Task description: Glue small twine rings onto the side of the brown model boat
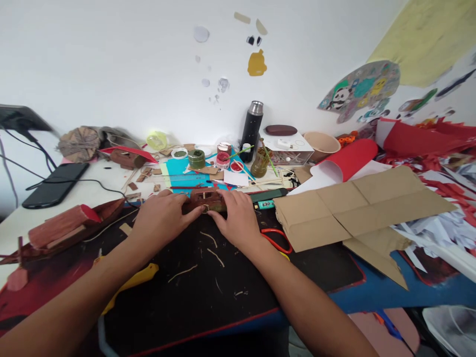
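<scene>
Both hands meet around a small brown model piece (206, 197) with cut-out openings, just above the dark mat (223, 297). My left hand (160, 218) grips its left end, thumb pressed to the lower front. On the opposite end, my right hand (240, 215) is closed the same way, its thumb near the other one. A small pale, ring-like bit shows by the thumbs, too small to name. Thin pale strips (215, 257) lie on the mat below. To the left rests a reddish-brown model boat (67, 228) with a rounded cover.
A yellow-handled tool (137, 280) lies under my left forearm, red-handled scissors (277, 240) beside my right. Behind stand paint jars (196, 159), a jar with brushes (260, 163) and a black flask (252, 126). Folded cardboard (353, 208) covers the right; a phone (55, 184) lies left.
</scene>
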A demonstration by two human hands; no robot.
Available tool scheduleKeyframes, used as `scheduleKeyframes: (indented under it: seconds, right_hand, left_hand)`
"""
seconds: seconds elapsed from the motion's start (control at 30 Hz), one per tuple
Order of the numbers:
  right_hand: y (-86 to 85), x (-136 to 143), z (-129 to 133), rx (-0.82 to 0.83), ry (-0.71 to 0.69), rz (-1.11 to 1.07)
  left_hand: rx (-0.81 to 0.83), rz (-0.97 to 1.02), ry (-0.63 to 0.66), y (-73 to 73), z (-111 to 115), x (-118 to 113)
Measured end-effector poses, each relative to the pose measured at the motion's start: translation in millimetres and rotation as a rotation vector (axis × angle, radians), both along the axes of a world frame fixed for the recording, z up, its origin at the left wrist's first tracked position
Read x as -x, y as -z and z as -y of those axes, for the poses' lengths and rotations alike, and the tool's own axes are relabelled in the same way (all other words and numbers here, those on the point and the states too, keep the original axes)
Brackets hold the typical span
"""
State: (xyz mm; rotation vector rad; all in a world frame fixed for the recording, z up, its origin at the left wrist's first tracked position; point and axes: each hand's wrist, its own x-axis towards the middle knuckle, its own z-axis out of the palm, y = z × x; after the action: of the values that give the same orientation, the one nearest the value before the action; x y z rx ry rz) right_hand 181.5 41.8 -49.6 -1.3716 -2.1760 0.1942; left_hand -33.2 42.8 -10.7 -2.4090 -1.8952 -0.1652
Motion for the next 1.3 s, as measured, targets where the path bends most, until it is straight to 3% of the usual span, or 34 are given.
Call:
scheduleKeyframes:
  seconds: [0.17, 0.87, 1.3]
  right_hand:
    - [0.7, 0.1, 0.5, 0.003, -0.007, 0.001]
    - [1.3, 1.8, 0.7, -0.003, 0.007, -0.008]
    - [1.2, 1.2, -0.4, 0.014, 0.013, -0.046]
  left_hand:
    - [0.013, -0.079, -0.019, -0.3, -2.8, -0.8]
    - [0.057, -0.065, -0.044, -4.1, -4.4, -4.0]
    - [0.08, -0.027, 0.054, -4.6, 0.0, 4.1]
